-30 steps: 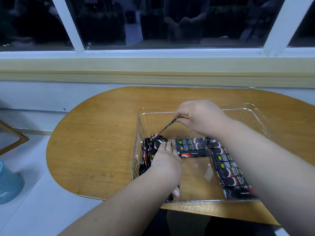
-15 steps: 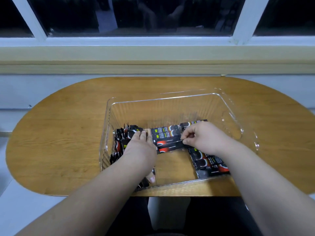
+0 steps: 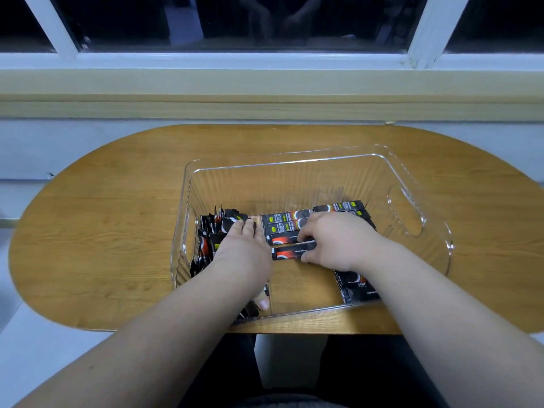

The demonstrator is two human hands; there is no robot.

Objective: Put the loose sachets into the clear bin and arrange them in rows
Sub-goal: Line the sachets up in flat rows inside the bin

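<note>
A clear plastic bin (image 3: 412,178) sits on the wooden table (image 3: 103,231). Inside it, black-and-red sachets lie flat in a middle row (image 3: 282,223) and in a right row (image 3: 357,285), while a bunch stands on edge at the left wall (image 3: 210,231). My right hand (image 3: 335,241) pinches the right end of one flat sachet (image 3: 291,254) at the front of the middle row. My left hand (image 3: 244,254) rests with straight fingers against the upright bunch, its thumb low near the bin's front wall.
The table is oval and ends close in front of the bin. A window sill and wall (image 3: 265,92) run behind it. The bin has handle cut-outs at its right side (image 3: 407,213) and left side. White floor (image 3: 44,357) shows at the left.
My right hand has brought the sachet it held above the bin down flat onto the front of the middle row. My left hand stays against the upright bunch. The view tilted down.
</note>
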